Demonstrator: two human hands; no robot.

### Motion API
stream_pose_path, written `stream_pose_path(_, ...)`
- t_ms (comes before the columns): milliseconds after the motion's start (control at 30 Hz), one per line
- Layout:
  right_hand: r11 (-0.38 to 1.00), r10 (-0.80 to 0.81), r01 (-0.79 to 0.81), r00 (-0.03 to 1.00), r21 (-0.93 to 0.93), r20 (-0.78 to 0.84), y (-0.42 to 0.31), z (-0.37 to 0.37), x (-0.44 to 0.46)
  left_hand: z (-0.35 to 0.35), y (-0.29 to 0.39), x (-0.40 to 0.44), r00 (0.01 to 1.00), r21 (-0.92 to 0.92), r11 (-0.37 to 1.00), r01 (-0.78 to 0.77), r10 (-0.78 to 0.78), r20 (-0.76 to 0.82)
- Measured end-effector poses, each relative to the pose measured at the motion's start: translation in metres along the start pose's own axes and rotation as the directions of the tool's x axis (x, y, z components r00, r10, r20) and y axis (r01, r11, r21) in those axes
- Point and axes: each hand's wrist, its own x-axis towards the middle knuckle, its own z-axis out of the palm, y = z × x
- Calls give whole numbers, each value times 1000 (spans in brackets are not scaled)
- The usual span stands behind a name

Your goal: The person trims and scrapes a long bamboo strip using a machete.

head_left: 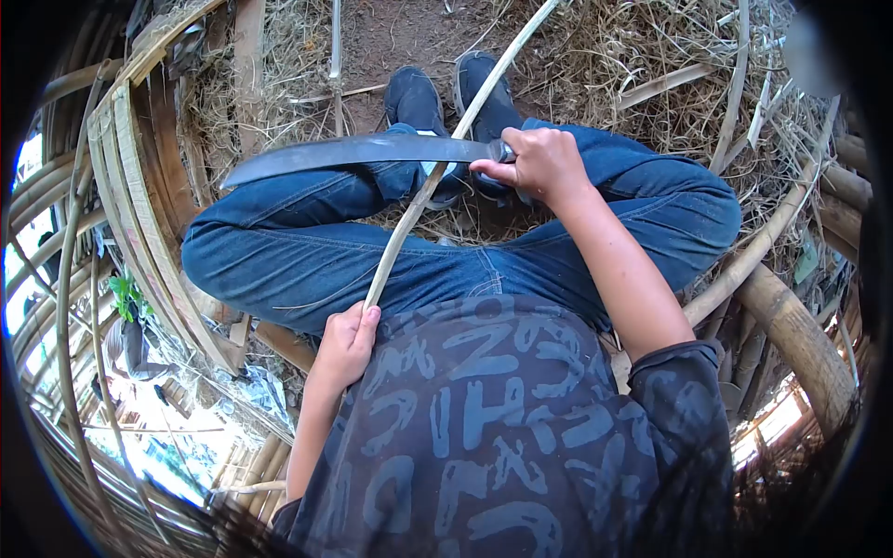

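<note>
My right hand (544, 163) is closed around the handle of a machete (344, 153), whose long dark blade points left across my legs. Beneath or against the blade, near its handle end, runs a long pale strip of split bamboo (402, 228). The strip slants from my lap up past my shoes to the top edge of the view. My left hand (349, 344) grips its near end at my waist, thumb lying along the strip. Whether the blade's edge bites into the strip, I cannot tell.
My crossed legs in jeans (279, 242) and dark shoes (414, 98) lie below the blade. Bent bamboo slats (139, 223) stand at the left. Thick bamboo poles (795, 339) are at the right. Dry shavings (623, 56) cover the ground, and a plastic bag (260, 391) lies lower left.
</note>
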Motion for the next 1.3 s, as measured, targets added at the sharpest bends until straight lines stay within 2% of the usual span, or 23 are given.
stream_pose_path(100,996,-82,79,994,-38,-73,12,3,6,1,3,0,999,50,998,-27,29,-29)
stream_pose_path(233,985,-19,18,1000,-170,-9,41,-4,5,0,0,-2,999,12,1000,-6,7,-44)
stream_pose_path(400,959,-57,38,996,-279,-61,90,-19,-16,-2,-1,0,1000,5,1000,-17,17,-25)
stream_pose_path(433,960,-62,44,996,-277,-57,90,-21,-17,-2,-2,0,1000,10,1000,-17,17,-17)
stream_pose_path(533,966,57,-53,998,-255,8,78,-29,-21,-2,-3,-1,998,-23,999,-26,24,-49)
stream_pose_path(700,996,87,-86,994,-14,59,6,-29,-14,-3,-2,4,1000,26,1000,-17,17,-1)
stream_pose_path(767,999,42,-42,999,24,20,-21,-25,-5,-2,-2,4,1000,35,999,-18,18,-3)
stream_pose_path(900,995,-79,78,996,-57,-28,-14,-12,6,0,0,1,999,27,999,-24,25,-37)
stream_pose_path(933,1000,-13,11,996,-15,-92,7,-5,9,1,0,0,998,22,999,-31,32,-46)
stream_pose_path(967,982,93,-89,996,-165,15,23,-13,13,2,1,3,998,18,999,-33,34,-50)
stream_pose_path(1067,970,75,-67,997,-235,29,41,-16,7,3,5,8,995,44,998,-44,48,-82)
stream_pose_path(1233,994,104,-104,995,16,-6,-8,-21,-6,2,2,7,996,43,996,-74,76,-49)
stream_pose_path(1267,994,112,-112,994,17,-5,-19,-20,-3,2,2,7,996,47,996,-73,75,-42)
stream_pose_path(1300,999,34,-34,999,24,2,-30,-19,1,1,1,7,997,48,996,-69,71,-40)
